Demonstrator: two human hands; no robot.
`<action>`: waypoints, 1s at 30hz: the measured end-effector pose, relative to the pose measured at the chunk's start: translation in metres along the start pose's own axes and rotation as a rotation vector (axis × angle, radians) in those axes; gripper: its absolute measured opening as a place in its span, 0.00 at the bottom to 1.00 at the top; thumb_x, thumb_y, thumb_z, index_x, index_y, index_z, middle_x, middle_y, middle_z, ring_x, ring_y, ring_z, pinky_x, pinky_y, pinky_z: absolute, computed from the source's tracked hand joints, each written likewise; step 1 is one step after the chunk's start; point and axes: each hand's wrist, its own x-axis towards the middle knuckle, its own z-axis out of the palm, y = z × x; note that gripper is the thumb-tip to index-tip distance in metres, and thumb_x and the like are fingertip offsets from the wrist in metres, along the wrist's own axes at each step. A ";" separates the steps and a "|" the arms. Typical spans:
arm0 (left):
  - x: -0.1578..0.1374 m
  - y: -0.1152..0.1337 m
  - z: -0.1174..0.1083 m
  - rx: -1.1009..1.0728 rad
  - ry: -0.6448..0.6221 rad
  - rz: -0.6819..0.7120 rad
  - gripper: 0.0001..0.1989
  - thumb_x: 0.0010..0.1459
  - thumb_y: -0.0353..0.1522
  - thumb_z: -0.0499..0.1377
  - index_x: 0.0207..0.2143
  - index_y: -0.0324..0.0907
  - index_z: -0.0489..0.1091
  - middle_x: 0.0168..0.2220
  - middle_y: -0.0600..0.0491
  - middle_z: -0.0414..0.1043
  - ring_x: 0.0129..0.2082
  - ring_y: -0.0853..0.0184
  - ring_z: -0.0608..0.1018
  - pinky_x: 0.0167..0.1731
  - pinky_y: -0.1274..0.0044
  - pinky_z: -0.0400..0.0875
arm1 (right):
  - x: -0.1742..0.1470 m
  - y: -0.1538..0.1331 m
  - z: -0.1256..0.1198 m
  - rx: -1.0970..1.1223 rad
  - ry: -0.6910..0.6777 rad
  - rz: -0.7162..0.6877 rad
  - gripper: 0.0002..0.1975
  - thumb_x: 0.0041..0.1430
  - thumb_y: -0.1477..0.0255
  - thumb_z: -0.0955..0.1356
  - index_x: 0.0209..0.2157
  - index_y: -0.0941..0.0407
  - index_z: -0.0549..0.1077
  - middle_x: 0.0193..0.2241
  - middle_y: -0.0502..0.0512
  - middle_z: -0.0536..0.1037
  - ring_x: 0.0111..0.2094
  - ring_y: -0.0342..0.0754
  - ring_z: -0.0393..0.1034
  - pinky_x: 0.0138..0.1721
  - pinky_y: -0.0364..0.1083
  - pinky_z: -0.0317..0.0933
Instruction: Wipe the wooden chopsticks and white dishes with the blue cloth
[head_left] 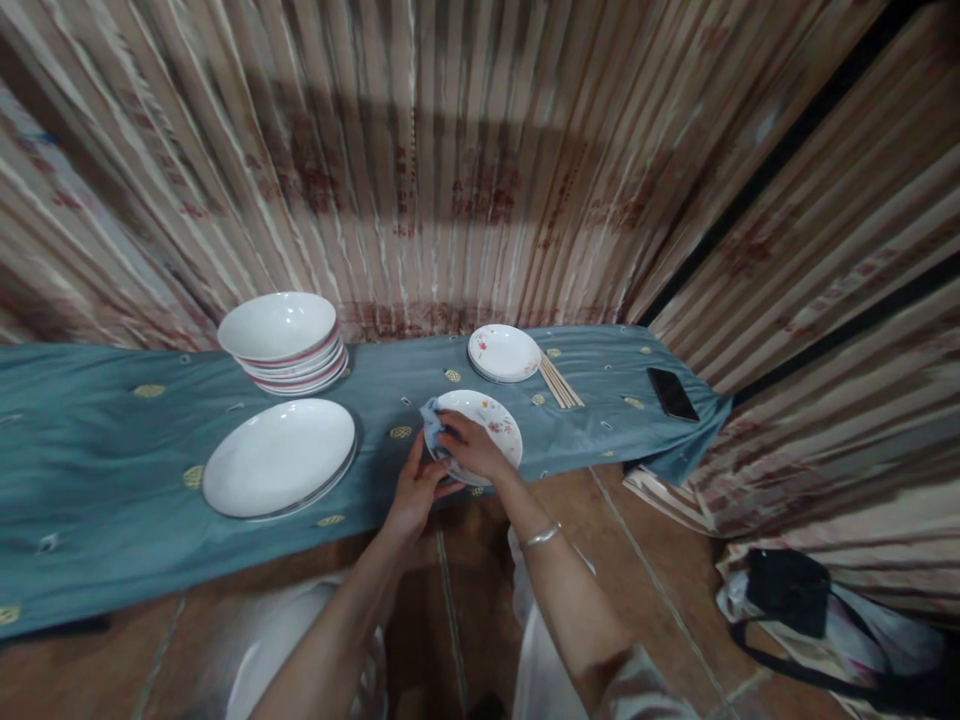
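A white plate with a floral pattern (504, 425) is held over the front part of the cloth-covered table. My left hand (417, 484) grips its near left rim, fingers reaching under the edge. In my right hand (471, 443) is a bluish cloth (430, 412), pressed against the plate's left inner side; part of the cloth is hidden by the fingers. A bracelet circles my right wrist. Just behind lies a small stack of floral plates (504, 352), and beside it several wooden chopsticks (559, 382).
Left on the blue tablecloth (390, 385) stand a stack of white bowls (279, 330) and, nearer, stacked oval plates (281, 460). A phone (673, 394) lies at the right end. Pleated curtains (480, 180) hang behind. A black bag (789, 592) sits low at right.
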 end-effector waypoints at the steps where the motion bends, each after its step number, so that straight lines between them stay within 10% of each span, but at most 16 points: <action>1: 0.000 0.000 0.000 -0.003 -0.004 -0.003 0.39 0.48 0.28 0.63 0.62 0.46 0.53 0.37 0.52 0.76 0.34 0.66 0.78 0.38 0.65 0.77 | -0.004 -0.004 -0.003 0.045 -0.049 -0.005 0.16 0.54 0.76 0.61 0.42 0.57 0.74 0.46 0.55 0.74 0.48 0.47 0.67 0.53 0.47 0.57; 13: -0.001 0.005 -0.002 0.041 -0.047 -0.007 0.48 0.43 0.29 0.67 0.64 0.47 0.48 0.38 0.49 0.77 0.36 0.61 0.79 0.36 0.66 0.77 | -0.052 -0.009 -0.046 -0.087 -0.229 0.244 0.14 0.51 0.76 0.61 0.31 0.58 0.78 0.20 0.46 0.72 0.23 0.41 0.63 0.25 0.38 0.54; 22: -0.004 0.008 0.007 0.053 0.039 0.037 0.43 0.45 0.25 0.63 0.63 0.43 0.52 0.35 0.50 0.75 0.33 0.63 0.78 0.31 0.68 0.79 | -0.060 0.004 -0.066 -0.577 0.231 0.228 0.13 0.54 0.78 0.59 0.34 0.58 0.75 0.38 0.60 0.77 0.41 0.49 0.70 0.43 0.45 0.60; 30: -0.004 0.014 0.022 -0.080 0.056 0.089 0.41 0.44 0.24 0.63 0.61 0.45 0.54 0.34 0.53 0.74 0.33 0.65 0.77 0.36 0.63 0.78 | -0.060 0.033 -0.099 0.129 0.704 0.417 0.13 0.47 0.64 0.63 0.23 0.58 0.73 0.17 0.47 0.70 0.22 0.44 0.63 0.27 0.42 0.57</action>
